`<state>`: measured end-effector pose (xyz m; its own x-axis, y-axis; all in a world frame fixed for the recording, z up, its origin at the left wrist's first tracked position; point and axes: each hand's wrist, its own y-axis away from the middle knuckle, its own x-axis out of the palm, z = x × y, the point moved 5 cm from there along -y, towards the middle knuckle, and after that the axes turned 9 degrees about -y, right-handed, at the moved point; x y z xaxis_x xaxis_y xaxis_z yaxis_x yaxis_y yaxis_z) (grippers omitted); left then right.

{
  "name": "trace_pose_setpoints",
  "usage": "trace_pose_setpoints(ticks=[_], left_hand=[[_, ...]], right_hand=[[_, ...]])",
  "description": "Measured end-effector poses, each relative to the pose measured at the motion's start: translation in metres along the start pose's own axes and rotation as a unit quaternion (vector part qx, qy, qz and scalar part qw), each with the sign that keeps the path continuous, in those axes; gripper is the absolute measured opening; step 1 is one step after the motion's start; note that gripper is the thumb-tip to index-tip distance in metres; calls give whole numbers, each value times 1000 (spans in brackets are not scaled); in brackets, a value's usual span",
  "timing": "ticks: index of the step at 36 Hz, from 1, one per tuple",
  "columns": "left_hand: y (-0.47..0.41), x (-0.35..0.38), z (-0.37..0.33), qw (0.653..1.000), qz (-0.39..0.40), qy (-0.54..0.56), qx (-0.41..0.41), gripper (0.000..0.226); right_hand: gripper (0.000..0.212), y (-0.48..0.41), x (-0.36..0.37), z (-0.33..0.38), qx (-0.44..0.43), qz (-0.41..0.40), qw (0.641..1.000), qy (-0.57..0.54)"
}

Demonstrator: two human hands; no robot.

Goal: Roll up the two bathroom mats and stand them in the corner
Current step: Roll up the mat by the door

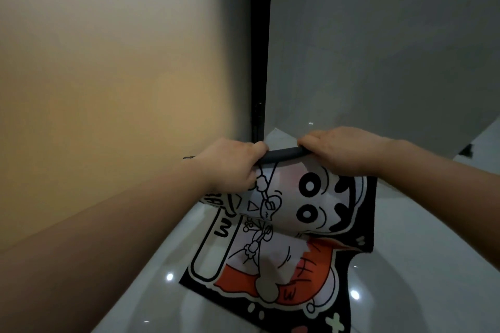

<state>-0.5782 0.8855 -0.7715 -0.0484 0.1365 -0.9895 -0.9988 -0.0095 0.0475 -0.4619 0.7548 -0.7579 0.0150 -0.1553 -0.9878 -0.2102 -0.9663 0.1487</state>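
A bathroom mat [292,257] with a black border and a cartoon face in white, black and orange lies on the glossy floor, its far end lifted. That far edge is curled into a thin dark roll [282,155]. My left hand [230,163] grips the roll's left end. My right hand [343,147] grips its right end. The mat sags in a fold below both hands. Only this one mat is in view.
A beige wall [121,76] runs along the left. A grey wall [378,48] stands ahead on the right, and a black vertical frame [260,62] marks the corner between them. Pale glossy floor tiles [422,265] show to the right of the mat.
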Motion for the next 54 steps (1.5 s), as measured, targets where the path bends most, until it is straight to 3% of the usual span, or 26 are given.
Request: trace_pose_setpoints(ticks=[2, 5, 13, 22, 24, 28, 32, 36, 41, 44, 48, 54], left_hand=[[-1, 2, 2, 999, 30, 27, -8, 29], [-3, 2, 7, 997, 44, 50, -23, 29], [-8, -4, 11, 998, 26, 46, -21, 19], [-5, -5, 12, 999, -29, 16, -25, 23], [-2, -6, 11, 999, -41, 9, -17, 25], [0, -2, 12, 999, 20, 27, -10, 35], [-4, -5, 18, 999, 35, -2, -34, 22], [-5, -2, 23, 998, -1, -30, -54, 24], [2, -1, 20, 997, -61, -38, -19, 14], [5, -1, 20, 995, -95, -40, 8, 32], [0, 0, 21, 998, -60, -12, 12, 25], [-8, -4, 25, 999, 42, 7, -33, 14]], right_hand=[[39, -1, 1, 2, -9, -12, 1000, 18], [36, -1, -1, 0, -5, -15, 999, 29], [71, 3, -5, -16, 62, 60, 993, -78], [59, 5, -5, -9, -1, 10, 999, 30], [65, 6, -6, -5, -19, -7, 999, 38], [60, 6, -5, -4, -33, -21, 998, 50], [64, 5, -3, -6, -33, -19, 999, 33], [53, 1, -4, -9, -22, -21, 999, 16], [61, 4, -7, -8, -28, -13, 998, 60], [57, 6, -7, -5, -44, -41, 994, 92], [65, 10, -9, -3, -51, -83, 991, 93], [52, 10, -6, -2, -39, -106, 988, 105]])
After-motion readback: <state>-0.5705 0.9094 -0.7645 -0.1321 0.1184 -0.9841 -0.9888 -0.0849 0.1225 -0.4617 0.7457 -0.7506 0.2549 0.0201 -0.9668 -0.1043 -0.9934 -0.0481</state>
